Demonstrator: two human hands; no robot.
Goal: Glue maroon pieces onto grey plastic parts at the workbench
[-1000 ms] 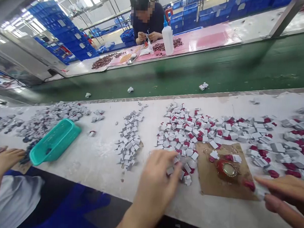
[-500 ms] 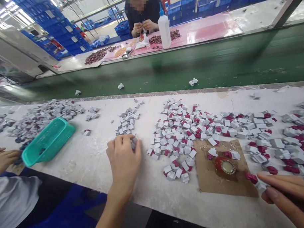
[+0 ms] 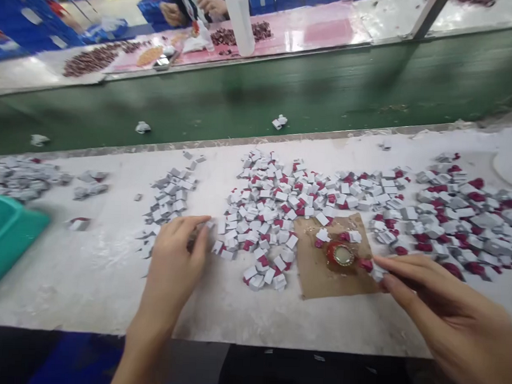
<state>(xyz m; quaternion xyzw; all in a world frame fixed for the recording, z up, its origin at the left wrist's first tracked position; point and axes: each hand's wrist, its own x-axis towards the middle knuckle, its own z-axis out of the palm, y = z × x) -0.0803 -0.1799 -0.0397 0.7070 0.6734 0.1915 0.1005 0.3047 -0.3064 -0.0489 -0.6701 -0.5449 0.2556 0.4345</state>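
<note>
My right hand (image 3: 449, 313) pinches a small maroon-and-white plastic piece (image 3: 366, 265) between thumb and forefinger. Its maroon end points left, over the edge of a brown cardboard square (image 3: 320, 286), close beside a small red round dish (image 3: 343, 255) with a pale centre. Two more maroon-and-white pieces (image 3: 323, 236) lie on the cardboard behind the dish. My left hand (image 3: 173, 262) is curled low over the table, thumb and forefinger around a small grey-white piece (image 3: 210, 225), partly hidden. It is between a pile of grey pieces (image 3: 169, 197) and a larger maroon-and-white pile (image 3: 276, 198).
Another maroon-and-white heap (image 3: 469, 216) spreads at the right. A teal plastic basket (image 3: 15, 234) stands at the left edge. Beyond the white table (image 3: 243, 320) runs a green conveyor belt (image 3: 225, 107) with a few loose pieces. Across it, a person's hands (image 3: 212, 4) work near a white bottle (image 3: 240, 23).
The view has swung right. My right hand has brought its maroon-and-white piece left, up to the red dish. My left hand has shifted from the grey pile towards the maroon-and-white pile.
</note>
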